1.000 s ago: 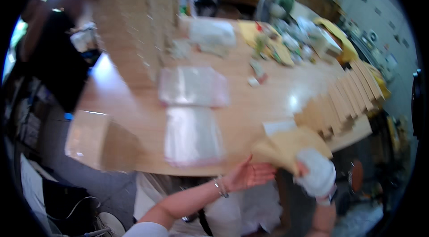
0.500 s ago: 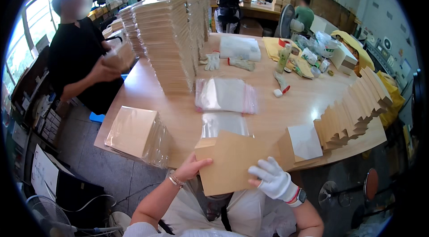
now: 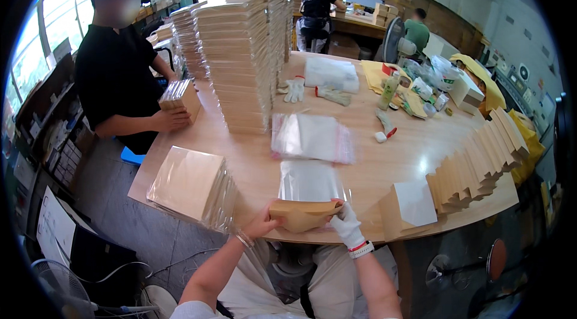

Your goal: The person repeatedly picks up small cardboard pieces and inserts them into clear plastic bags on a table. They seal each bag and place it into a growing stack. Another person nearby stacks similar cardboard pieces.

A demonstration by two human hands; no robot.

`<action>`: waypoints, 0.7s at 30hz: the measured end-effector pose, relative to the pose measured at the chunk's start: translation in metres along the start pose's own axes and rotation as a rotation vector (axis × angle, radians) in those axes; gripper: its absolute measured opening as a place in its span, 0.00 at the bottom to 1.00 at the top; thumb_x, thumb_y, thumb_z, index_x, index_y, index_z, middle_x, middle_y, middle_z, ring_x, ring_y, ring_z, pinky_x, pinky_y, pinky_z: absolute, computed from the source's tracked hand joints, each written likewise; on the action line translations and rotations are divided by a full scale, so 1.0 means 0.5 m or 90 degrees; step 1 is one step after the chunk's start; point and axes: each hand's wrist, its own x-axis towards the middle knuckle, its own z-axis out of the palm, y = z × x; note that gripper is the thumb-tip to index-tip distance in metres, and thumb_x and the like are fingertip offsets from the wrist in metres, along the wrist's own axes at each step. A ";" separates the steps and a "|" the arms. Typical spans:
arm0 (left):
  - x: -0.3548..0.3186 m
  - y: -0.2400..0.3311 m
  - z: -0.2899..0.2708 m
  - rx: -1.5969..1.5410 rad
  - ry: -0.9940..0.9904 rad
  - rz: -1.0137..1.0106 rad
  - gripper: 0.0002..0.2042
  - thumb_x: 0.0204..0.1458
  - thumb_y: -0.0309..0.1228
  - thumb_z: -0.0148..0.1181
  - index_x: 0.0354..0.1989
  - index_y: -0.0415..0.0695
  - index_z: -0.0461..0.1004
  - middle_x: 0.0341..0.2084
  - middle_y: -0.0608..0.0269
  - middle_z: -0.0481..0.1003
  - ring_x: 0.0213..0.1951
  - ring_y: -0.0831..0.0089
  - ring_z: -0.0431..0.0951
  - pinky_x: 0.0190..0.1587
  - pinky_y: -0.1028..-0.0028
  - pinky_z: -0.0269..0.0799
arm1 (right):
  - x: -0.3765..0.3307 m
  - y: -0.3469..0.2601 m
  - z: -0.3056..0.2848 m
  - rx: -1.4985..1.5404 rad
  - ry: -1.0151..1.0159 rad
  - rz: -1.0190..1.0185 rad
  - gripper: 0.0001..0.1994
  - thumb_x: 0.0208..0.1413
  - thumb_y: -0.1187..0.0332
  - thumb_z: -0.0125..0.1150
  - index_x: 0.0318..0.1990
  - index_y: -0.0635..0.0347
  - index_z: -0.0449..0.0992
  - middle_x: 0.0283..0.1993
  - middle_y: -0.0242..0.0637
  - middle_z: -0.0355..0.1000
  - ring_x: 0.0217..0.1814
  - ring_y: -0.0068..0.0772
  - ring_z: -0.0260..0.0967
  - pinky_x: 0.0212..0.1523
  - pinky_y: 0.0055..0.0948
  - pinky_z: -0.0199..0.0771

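Note:
At the table's near edge I hold a thin bundle of brown kraft paper [image 3: 303, 217], bowed so its middle curves. My bare left hand [image 3: 263, 221] is closed on its left end, thumb on the near face. My right hand [image 3: 347, 226], in a white glove with some fingertips bare, grips the right end. Just beyond lie clear plastic sleeves [image 3: 308, 179]. Behind those is a second pile of clear sleeves [image 3: 314, 137] with pinkish edges. To the left stands a stack of plastic-wrapped kraft packs [image 3: 187, 182].
Tall wrapped stacks [image 3: 234, 66] rise at the back left. A co-worker [image 3: 117, 60] there holds a small pack on the table. Kraft bundles [image 3: 472, 156] fan along the right edge, beside a block with a white sheet [image 3: 415, 203]. Gloves [image 3: 332, 96] and a bottle [image 3: 389, 90] lie farther back.
The kraft paper has moved away from me toward the sleeves and is now bent. My right hand has closed on its end. The co-worker's pack has come down onto the table.

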 end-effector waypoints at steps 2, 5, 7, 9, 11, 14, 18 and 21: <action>-0.012 -0.029 0.006 -0.006 0.041 0.071 0.30 0.46 0.31 0.62 0.56 0.41 0.54 0.47 0.60 0.64 0.50 0.74 0.63 0.53 0.74 0.59 | 0.001 -0.011 0.020 -0.014 0.027 -0.016 0.29 0.43 0.82 0.51 0.57 0.67 0.55 0.40 0.35 0.63 0.42 0.24 0.64 0.40 0.22 0.69; -0.021 -0.001 0.026 0.059 0.062 0.059 0.32 0.44 0.31 0.63 0.56 0.41 0.52 0.47 0.58 0.63 0.51 0.72 0.62 0.55 0.73 0.58 | -0.001 -0.032 0.043 -0.020 0.052 -0.052 0.32 0.42 0.83 0.52 0.59 0.68 0.51 0.42 0.36 0.63 0.41 0.25 0.64 0.40 0.23 0.69; -0.020 0.007 0.037 0.103 0.087 0.055 0.32 0.43 0.30 0.63 0.56 0.40 0.52 0.47 0.57 0.63 0.52 0.71 0.62 0.55 0.72 0.58 | 0.004 -0.020 0.050 0.024 0.060 -0.107 0.34 0.41 0.83 0.53 0.60 0.68 0.49 0.43 0.37 0.62 0.40 0.25 0.64 0.40 0.24 0.69; -0.014 -0.020 0.042 0.121 0.127 0.083 0.32 0.42 0.29 0.63 0.55 0.39 0.53 0.47 0.57 0.64 0.52 0.71 0.62 0.56 0.71 0.57 | 0.004 -0.009 0.056 -0.144 0.039 -0.102 0.37 0.41 0.82 0.53 0.62 0.67 0.46 0.44 0.38 0.62 0.38 0.25 0.65 0.38 0.25 0.70; -0.018 -0.049 0.041 0.070 0.111 0.018 0.31 0.42 0.28 0.62 0.55 0.39 0.53 0.46 0.56 0.64 0.53 0.70 0.62 0.55 0.70 0.57 | 0.007 -0.010 0.059 -0.186 0.015 -0.070 0.38 0.42 0.81 0.54 0.63 0.66 0.44 0.44 0.39 0.62 0.36 0.25 0.65 0.37 0.26 0.70; -0.025 -0.080 0.040 0.075 0.119 0.019 0.30 0.43 0.27 0.61 0.55 0.39 0.53 0.46 0.56 0.64 0.52 0.68 0.62 0.56 0.70 0.57 | 0.011 -0.015 0.039 -0.179 -0.037 -0.022 0.38 0.42 0.78 0.55 0.62 0.66 0.44 0.43 0.42 0.63 0.31 0.28 0.66 0.34 0.28 0.71; -0.019 -0.064 0.051 0.158 0.162 0.082 0.29 0.44 0.26 0.59 0.55 0.38 0.53 0.47 0.54 0.63 0.52 0.67 0.62 0.56 0.70 0.56 | -0.002 -0.057 0.020 -0.489 -0.107 0.051 0.34 0.45 0.72 0.55 0.60 0.67 0.48 0.46 0.52 0.62 0.30 0.40 0.68 0.34 0.34 0.70; -0.024 -0.066 0.053 0.086 0.161 0.022 0.28 0.44 0.25 0.58 0.54 0.38 0.53 0.46 0.54 0.63 0.52 0.66 0.62 0.56 0.70 0.56 | 0.007 -0.064 0.009 -0.618 -0.167 -0.132 0.32 0.47 0.69 0.54 0.59 0.68 0.50 0.51 0.59 0.59 0.32 0.50 0.67 0.36 0.39 0.69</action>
